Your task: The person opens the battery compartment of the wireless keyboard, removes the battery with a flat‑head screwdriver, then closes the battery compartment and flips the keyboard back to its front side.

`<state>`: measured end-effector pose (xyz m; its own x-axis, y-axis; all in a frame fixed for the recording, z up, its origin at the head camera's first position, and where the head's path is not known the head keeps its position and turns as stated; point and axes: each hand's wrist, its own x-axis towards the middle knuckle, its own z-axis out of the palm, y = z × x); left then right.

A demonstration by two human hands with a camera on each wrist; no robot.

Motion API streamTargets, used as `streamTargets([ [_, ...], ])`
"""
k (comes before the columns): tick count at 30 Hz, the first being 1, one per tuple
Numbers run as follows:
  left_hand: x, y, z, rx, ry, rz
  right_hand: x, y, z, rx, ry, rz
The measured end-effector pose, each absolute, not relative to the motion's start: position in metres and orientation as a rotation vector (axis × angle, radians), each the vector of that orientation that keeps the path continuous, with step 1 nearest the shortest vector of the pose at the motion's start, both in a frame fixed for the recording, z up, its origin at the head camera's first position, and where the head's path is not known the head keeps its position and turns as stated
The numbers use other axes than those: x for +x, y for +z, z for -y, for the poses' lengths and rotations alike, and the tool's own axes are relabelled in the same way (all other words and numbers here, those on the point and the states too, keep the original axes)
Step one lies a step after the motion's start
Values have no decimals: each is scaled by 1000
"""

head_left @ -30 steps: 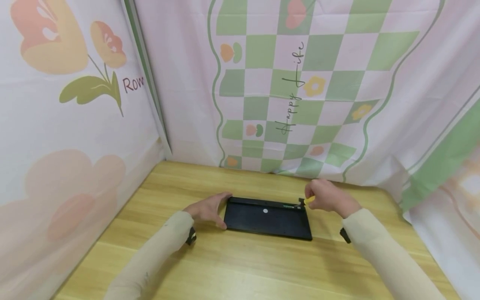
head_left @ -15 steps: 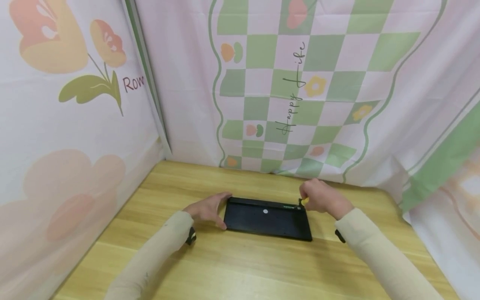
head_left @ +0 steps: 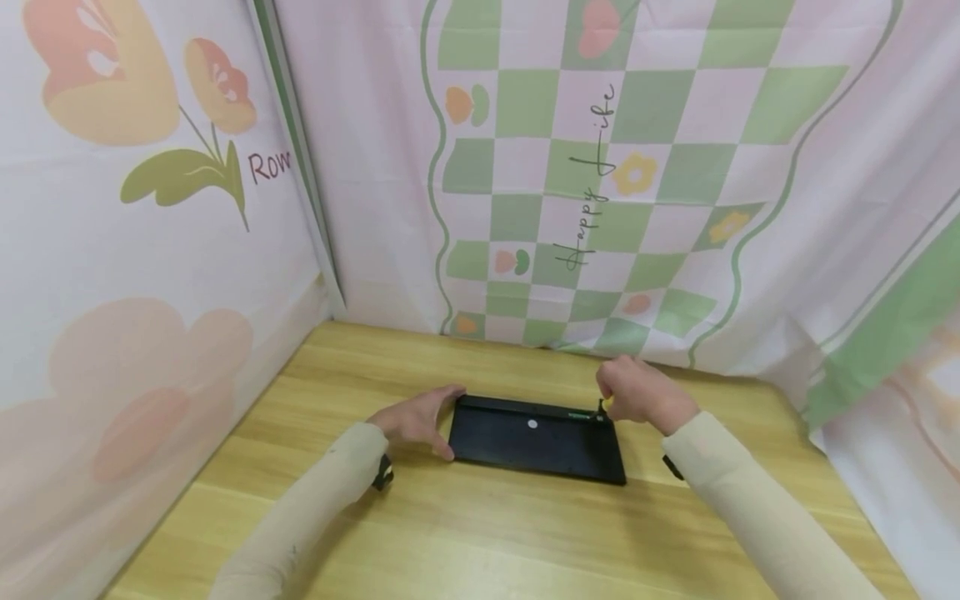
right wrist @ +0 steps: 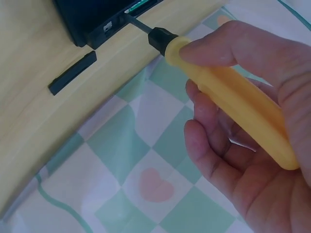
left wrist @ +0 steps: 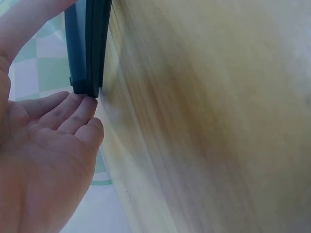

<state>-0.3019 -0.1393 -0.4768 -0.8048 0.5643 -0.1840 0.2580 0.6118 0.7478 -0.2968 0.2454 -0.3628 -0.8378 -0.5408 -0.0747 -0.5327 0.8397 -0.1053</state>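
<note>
- The screwdriver runs into a recess in the edge of the black panel; its very tip is hidden there, beside a green strip that the right wrist view cuts off.
- The right hand is clamped round the yellow handle, thumb along it; in the head view the fist covers most of the tool.
- The left hand has thumb and fingers spread apart along the panel's left end, touching it; the left wrist view crops the thumb, and how firmly it presses I cannot tell.
- The panel lies flat on the wooden table, between the hands, a pale dot on its upper face.
- A small black piece lies on the table just beside the panel; it is hard to make out from the head.
- Compared with one second ago, the right hand sits slightly farther left, and less yellow shows; left hand and panel hold their places.
</note>
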Motion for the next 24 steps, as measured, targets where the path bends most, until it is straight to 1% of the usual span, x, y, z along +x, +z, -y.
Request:
streamTargets([
  [5, -302, -478, 139, 647, 1039, -2438, -298, -365, -249, -843, -110, -2921],
  [13, -301, -479, 139, 655, 1027, -2454, -309, -373, -273, -982, -246, -2943],
  [24, -299, -475, 138, 634, 1039, -2440, -330, -382, -311, -888, -436, -2872],
])
